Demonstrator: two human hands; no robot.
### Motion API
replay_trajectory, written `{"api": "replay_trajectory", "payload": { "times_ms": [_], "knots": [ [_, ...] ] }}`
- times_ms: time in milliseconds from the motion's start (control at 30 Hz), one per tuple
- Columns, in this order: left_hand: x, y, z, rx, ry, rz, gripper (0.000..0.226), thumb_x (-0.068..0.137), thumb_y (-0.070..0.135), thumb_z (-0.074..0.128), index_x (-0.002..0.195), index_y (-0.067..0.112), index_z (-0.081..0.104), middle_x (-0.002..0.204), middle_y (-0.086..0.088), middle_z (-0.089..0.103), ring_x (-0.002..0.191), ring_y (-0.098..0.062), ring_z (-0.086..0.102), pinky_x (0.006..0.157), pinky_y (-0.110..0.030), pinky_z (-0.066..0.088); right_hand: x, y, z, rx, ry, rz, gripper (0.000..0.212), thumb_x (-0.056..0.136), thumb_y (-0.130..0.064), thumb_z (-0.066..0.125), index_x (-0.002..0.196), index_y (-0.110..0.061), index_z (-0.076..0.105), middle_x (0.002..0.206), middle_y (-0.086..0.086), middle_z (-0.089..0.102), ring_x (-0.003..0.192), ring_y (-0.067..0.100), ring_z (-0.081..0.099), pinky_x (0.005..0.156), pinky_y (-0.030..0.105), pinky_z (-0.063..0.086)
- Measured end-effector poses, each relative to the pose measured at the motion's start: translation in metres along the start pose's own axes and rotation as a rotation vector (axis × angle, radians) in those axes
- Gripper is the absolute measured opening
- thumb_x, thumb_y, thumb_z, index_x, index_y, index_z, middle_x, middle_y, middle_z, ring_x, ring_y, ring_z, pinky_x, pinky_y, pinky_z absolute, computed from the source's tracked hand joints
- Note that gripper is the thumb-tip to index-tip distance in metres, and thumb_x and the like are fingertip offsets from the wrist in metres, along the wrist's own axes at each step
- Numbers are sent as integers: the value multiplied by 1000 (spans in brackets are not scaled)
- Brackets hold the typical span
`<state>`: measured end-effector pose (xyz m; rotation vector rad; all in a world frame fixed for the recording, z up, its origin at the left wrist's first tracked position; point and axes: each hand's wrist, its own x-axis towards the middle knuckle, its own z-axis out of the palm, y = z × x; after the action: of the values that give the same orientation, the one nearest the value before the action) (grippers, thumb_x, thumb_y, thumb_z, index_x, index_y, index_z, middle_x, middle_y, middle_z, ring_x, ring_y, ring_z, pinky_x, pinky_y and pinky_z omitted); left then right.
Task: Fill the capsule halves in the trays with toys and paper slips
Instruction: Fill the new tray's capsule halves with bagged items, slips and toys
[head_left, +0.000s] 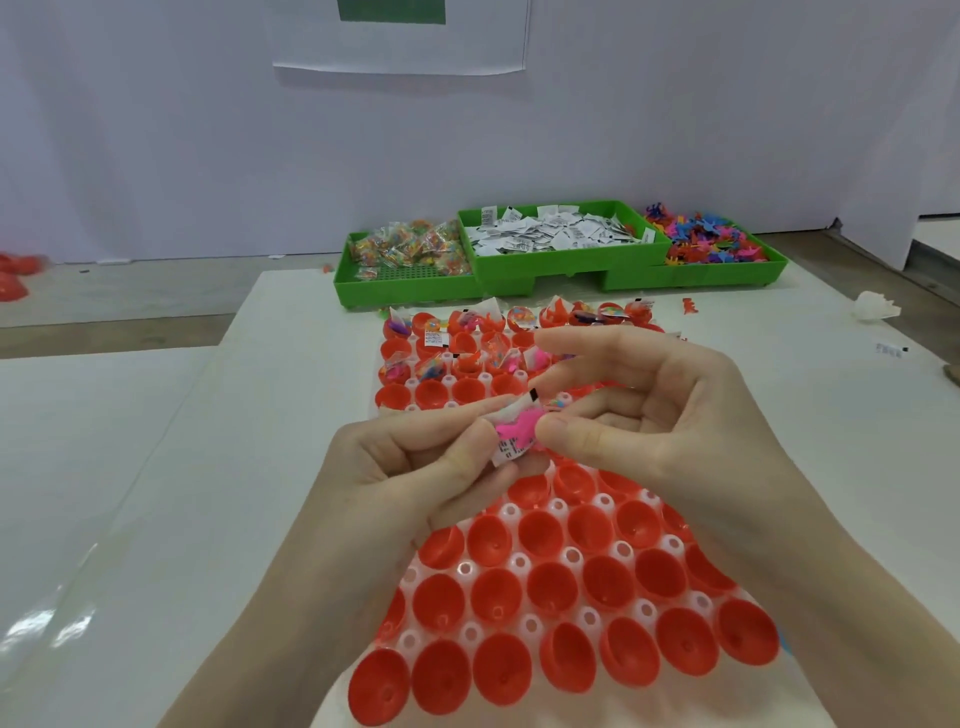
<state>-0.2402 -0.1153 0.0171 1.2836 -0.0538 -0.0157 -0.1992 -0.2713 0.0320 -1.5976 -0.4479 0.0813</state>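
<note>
My left hand (415, 467) and my right hand (639, 410) meet above the white tray (571, 556) of red capsule halves (493, 540). Together they pinch a pink toy (514, 428) and a printed paper slip (511, 448); a small packet of coloured beads (556, 402) shows between the right fingers. The near capsule halves are empty. The far rows (467, 332) hold toys, bead packets and slips.
Three green bins stand at the back: bead packets (410, 247) on the left, paper slips (550, 234) in the middle, coloured plastic toys (711, 241) on the right. Loose red halves (15, 275) lie far left. A crumpled white scrap (875, 306) lies right.
</note>
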Motion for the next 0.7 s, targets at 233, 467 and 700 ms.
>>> {"api": "replay_trajectory", "payload": {
  "times_ms": [233, 467, 700],
  "knots": [
    [4, 8, -12, 57, 63, 4, 24, 58, 24, 61, 76, 26, 77, 83, 0, 74, 78, -7, 70, 62, -11, 51, 16, 4, 18, -178, -38, -57, 37, 70, 3, 74, 99, -18, 69, 83, -15, 69, 73, 1, 68, 67, 10, 52],
    [14, -16, -31, 782, 340, 183, 17, 74, 24, 71, 78, 40, 66, 79, 21, 69, 84, 8, 62, 72, -4, 44, 37, 24, 22, -510, -155, -31, 18, 74, -2, 73, 89, -11, 75, 79, -17, 67, 63, -5, 62, 65, 6, 50],
    [-1, -38, -36, 1381, 124, 222, 47, 71, 57, 47, 90, 23, 73, 89, 10, 67, 91, -17, 62, 77, -37, 47, 40, 46, 20, -855, -358, -27, 19, 80, -5, 62, 92, -13, 74, 77, -4, 68, 60, -5, 53, 59, 6, 46]
  ]
}}
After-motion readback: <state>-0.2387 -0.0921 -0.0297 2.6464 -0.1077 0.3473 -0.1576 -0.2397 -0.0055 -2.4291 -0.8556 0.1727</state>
